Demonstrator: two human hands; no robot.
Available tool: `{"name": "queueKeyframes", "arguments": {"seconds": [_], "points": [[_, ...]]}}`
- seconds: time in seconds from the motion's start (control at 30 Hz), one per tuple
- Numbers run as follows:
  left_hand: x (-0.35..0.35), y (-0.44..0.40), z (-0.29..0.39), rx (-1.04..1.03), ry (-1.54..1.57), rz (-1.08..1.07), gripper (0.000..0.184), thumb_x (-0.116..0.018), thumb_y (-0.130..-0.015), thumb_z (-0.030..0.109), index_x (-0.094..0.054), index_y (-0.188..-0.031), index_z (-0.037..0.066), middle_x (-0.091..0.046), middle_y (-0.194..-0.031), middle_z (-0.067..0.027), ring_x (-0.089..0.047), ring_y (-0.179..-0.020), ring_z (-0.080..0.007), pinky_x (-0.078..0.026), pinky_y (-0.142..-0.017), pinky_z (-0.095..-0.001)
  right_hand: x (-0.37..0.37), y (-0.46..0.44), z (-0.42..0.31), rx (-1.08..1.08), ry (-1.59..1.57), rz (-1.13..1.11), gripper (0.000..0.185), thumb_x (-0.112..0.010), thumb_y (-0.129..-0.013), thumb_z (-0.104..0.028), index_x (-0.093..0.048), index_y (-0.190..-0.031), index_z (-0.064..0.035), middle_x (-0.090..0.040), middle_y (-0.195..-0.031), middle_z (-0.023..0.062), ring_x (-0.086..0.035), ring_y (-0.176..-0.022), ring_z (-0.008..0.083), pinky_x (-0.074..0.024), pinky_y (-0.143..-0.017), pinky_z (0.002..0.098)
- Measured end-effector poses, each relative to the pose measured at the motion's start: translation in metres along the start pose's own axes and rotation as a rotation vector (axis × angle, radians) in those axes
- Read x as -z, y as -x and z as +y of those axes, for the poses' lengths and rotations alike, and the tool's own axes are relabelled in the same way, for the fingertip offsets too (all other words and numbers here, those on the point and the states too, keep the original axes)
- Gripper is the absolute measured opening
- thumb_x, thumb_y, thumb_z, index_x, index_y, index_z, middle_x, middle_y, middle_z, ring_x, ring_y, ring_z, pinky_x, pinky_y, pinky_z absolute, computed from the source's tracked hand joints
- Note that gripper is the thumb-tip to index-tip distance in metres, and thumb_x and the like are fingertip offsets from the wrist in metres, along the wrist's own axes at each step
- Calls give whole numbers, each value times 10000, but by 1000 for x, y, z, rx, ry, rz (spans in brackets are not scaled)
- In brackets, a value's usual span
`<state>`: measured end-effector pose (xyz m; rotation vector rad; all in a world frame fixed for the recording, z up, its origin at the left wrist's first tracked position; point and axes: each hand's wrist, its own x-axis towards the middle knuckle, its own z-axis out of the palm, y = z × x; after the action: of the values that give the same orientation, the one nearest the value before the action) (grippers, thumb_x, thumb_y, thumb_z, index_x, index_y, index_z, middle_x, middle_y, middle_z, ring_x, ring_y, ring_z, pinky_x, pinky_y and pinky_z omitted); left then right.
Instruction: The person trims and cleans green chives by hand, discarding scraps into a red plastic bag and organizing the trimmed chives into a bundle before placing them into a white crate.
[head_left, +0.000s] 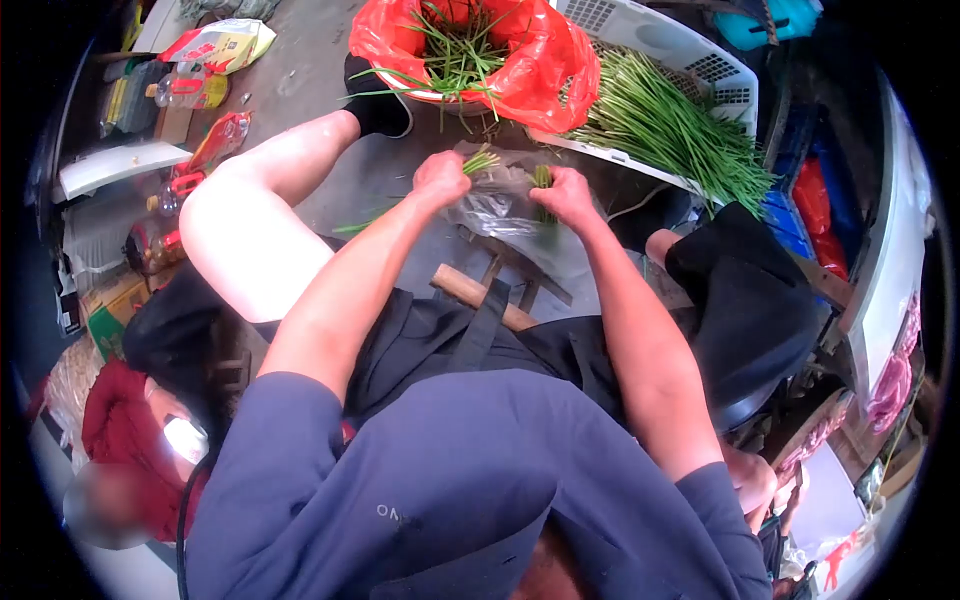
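My left hand (pixel 441 181) is closed round a small bunch of chives, whose pale cut ends (pixel 482 160) point right and whose green tips (pixel 365 224) trail out at the left. In my right hand (pixel 568 196) is another short bunch of chives (pixel 543 180), gripped between thumb and fingers. Between and below the hands lies a crumpled clear plastic bag (pixel 490 213). Just beyond them stands a bucket lined with a red plastic bag (pixel 553 65), with loose green trimmings (pixel 460 50) inside. A white crate (pixel 735 75) at the upper right holds many long chives (pixel 665 115).
A wooden bar (pixel 470 290) on a small stand lies in front of my lap. Bottles (pixel 190 92) and packets (pixel 222 45) line the left side. Another person in a dark red top (pixel 120 420) is at the lower left. Blue and red plastic (pixel 815 205) lies at the right.
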<state>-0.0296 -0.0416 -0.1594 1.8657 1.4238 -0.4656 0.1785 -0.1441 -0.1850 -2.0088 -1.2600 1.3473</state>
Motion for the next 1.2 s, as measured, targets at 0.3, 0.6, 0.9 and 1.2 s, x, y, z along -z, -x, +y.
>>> {"name": "queueKeyframes", "arguments": {"seconds": [0.3,0.6,0.9,1.2], "points": [[-3,-20,-19,294,-74,45,300,-588,-757,165,-681,-1031,88,-660,-1075,-136,-617,-1046,-298,-505,-871,-396,11,2,-2,-95,-2,76,337,-706,-601,-269,-694,-866,-62,-676,-770,157,-662,-745,293,-511,-729,387],[-10,-26,-47,221,-71,91,324,-589,-751,191,-650,-1041,62,-653,-1072,-159,-612,-1037,-331,-500,-870,-434,14,-8,20,-192,-102,58,304,-712,-603,-274,-688,-809,-52,-671,-706,139,-661,-672,258,-513,-669,376],[-7,11,15,-94,130,654,242,-587,-749,254,-636,-891,64,-633,-903,-171,-607,-869,-381,-491,-749,-455,-25,-15,20,-232,40,-102,395,-739,-589,-292,-701,-900,-53,-680,-912,195,-661,-889,319,-511,-813,409],[-79,2,-7,167,38,-472,235,-548,-734,186,-601,-870,2,-646,-819,-176,-649,-776,-291,-506,-692,-414,-25,-23,34,-291,66,-45,392,-734,-593,-285,-687,-906,-54,-671,-922,203,-648,-907,344,-509,-808,419]]}}
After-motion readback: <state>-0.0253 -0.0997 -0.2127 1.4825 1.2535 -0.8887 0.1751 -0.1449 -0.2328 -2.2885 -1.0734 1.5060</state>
